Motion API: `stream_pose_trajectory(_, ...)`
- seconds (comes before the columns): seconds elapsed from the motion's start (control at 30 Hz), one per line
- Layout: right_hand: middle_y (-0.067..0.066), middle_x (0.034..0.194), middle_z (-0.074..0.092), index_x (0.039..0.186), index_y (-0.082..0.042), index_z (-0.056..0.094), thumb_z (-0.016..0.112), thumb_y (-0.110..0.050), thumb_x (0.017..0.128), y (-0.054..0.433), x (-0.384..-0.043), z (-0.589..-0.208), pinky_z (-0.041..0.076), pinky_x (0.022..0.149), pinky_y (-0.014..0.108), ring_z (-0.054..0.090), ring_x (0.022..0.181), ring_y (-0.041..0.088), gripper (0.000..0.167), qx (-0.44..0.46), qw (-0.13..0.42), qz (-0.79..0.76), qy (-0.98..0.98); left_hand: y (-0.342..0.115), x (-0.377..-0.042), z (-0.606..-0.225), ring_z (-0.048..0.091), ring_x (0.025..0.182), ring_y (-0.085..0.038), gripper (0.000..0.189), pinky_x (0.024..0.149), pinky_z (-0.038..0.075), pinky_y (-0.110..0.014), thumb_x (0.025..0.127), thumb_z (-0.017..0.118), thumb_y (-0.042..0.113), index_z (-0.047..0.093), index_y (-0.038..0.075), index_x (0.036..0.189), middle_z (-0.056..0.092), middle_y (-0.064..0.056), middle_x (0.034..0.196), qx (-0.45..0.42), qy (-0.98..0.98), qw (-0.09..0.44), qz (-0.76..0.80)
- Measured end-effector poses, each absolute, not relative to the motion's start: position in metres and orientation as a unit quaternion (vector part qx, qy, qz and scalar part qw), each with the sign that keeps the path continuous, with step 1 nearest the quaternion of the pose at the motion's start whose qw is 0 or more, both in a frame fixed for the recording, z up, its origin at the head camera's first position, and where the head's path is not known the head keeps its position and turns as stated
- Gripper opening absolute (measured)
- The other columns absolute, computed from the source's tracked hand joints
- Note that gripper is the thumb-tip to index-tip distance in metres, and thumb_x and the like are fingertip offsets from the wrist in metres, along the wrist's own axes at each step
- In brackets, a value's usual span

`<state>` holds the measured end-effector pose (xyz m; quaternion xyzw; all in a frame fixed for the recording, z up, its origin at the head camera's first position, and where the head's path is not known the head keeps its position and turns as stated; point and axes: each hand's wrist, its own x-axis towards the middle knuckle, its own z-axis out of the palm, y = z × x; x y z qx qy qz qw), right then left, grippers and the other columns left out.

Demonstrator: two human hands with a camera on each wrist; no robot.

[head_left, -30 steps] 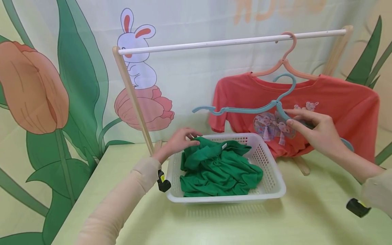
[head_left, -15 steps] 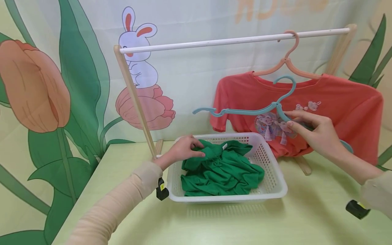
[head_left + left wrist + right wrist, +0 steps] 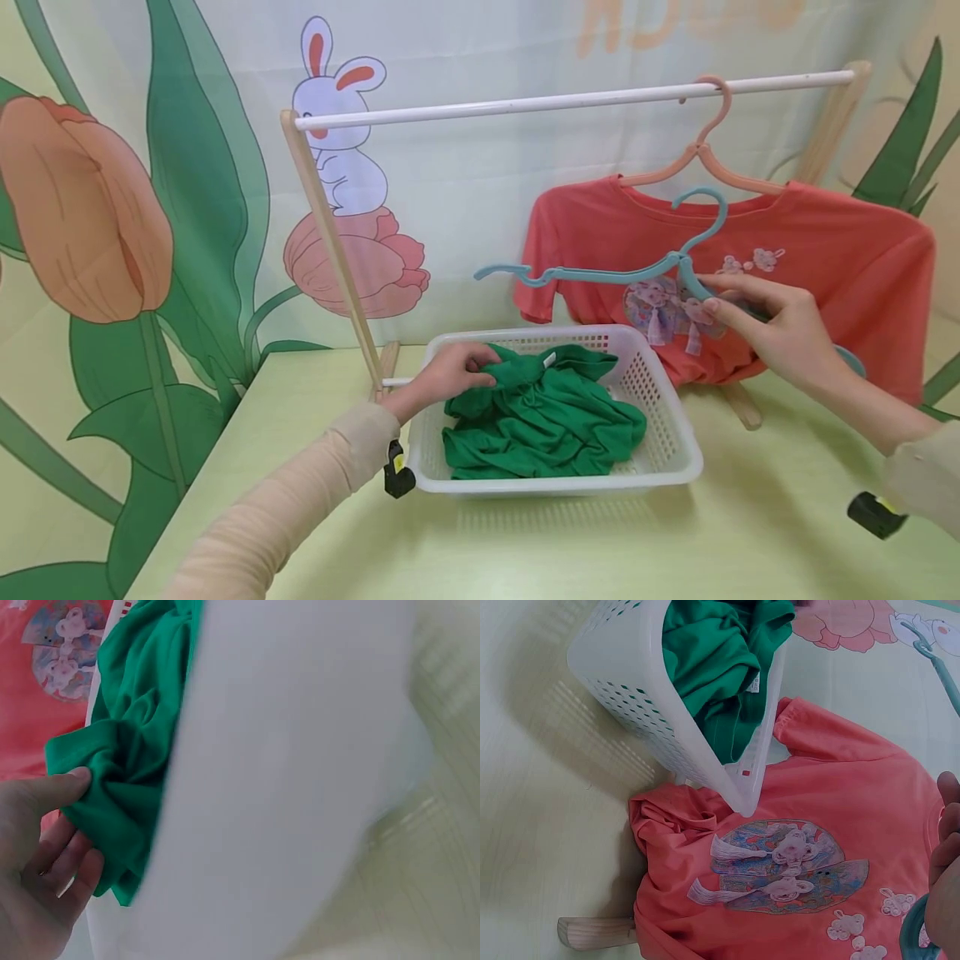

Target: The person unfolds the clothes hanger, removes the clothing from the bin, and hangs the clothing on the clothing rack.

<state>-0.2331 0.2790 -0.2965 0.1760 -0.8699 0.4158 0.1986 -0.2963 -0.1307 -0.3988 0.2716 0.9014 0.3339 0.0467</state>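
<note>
My left hand (image 3: pixel 453 371) reaches over the left rim of the white basket (image 3: pixel 555 483) and pinches a crumpled green garment (image 3: pixel 555 425) lying inside. The left wrist view shows the thumb on top of the green cloth (image 3: pixel 135 780) and the other fingers under its edge. A white label (image 3: pixel 550 359) shows near the garment's far side. My right hand (image 3: pixel 783 325) grips one arm of a light blue hanger (image 3: pixel 615 275), holding it up in front of the red shirt. The hanger's hook points upward, and its far arm stretches left above the basket.
A white rail (image 3: pixel 480 108) on wooden posts (image 3: pixel 330 242) spans the back of the table (image 3: pixel 315 417). From it, a pink hanger (image 3: pixel 738 177) carries a red shirt (image 3: pixel 600 225) at the right. A printed curtain (image 3: pixel 465 183) hangs behind.
My left hand has moved slightly right and down, from the basket's back left rim onto the green garment, and its fingers have closed on the cloth. The right hand and blue hanger stay nearly still.
</note>
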Motion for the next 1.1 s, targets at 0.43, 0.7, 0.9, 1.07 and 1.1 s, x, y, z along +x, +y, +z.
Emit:
stream_pose_trajectory(0.43, -0.033, 0.104, 0.064, 0.132, -0.012, 0.064, 0.069, -0.01, 0.092, 0.28, -0.232, -0.299, 0.052, 0.068, 0.008, 0.066, 0.073, -0.004, 0.041, 0.174, 0.188, 0.422, -0.87, -0.141, -0.303, -0.384, 0.066, 0.096, -0.021, 0.026, 0.088, 0.056, -0.032, 0.096, 0.064, 0.012, 0.065, 0.01, 0.122, 0.066, -0.012, 0.118, 0.246, 0.846, 0.053, 0.471)
stream_pose_trajectory(0.7, -0.034, 0.104, 0.064, 0.132, -0.011, 0.064, 0.069, -0.01, 0.092, 0.284, -0.234, -0.302, 0.051, 0.069, 0.007, 0.066, 0.076, -0.006, 0.041, 0.172, 0.185, 0.424, -0.869, -0.147, -0.305, -0.368, 0.063, 0.106, -0.029, 0.028, 0.085, 0.052, -0.026, 0.097, 0.063, 0.015, 0.064, 0.007, 0.124, 0.065, -0.014, 0.123, 0.229, 0.834, 0.036, 0.501)
stream_pose_trajectory(0.9, -0.032, 0.099, 0.067, 0.13, -0.009, 0.065, 0.069, -0.009, 0.092, 0.288, -0.233, -0.303, 0.051, 0.067, 0.008, 0.066, 0.076, -0.006, 0.039, 0.174, 0.186, 0.426, -0.868, -0.152, -0.309, -0.356, 0.063, 0.104, -0.024, 0.03, 0.083, 0.051, -0.025, 0.096, 0.064, 0.019, 0.066, 0.008, 0.124, 0.067, -0.013, 0.124, 0.211, 0.844, 0.016, 0.494)
stream_pose_trajectory(1.07, -0.029, 0.099, 0.067, 0.13, -0.011, 0.065, 0.07, -0.01, 0.092, 0.291, -0.231, -0.306, 0.05, 0.062, 0.011, 0.062, 0.074, -0.003, 0.039, 0.177, 0.183, 0.418, -0.872, -0.159, -0.311, -0.346, 0.063, 0.093, -0.017, 0.028, 0.079, 0.051, -0.024, 0.095, 0.066, 0.018, 0.069, 0.008, 0.121, 0.07, -0.013, 0.118, 0.207, 0.846, -0.011, 0.492)
stream_pose_trajectory(1.1, -0.03, 0.099, 0.067, 0.13, -0.01, 0.065, 0.07, -0.01, 0.091, 0.292, -0.231, -0.307, 0.049, 0.061, 0.011, 0.062, 0.074, -0.002, 0.039, 0.177, 0.183, 0.417, -0.872, -0.161, -0.312, -0.344, 0.063, 0.091, -0.016, 0.027, 0.077, 0.051, -0.024, 0.095, 0.066, 0.018, 0.07, 0.008, 0.121, 0.07, -0.013, 0.117, 0.211, 0.845, -0.016, 0.491)
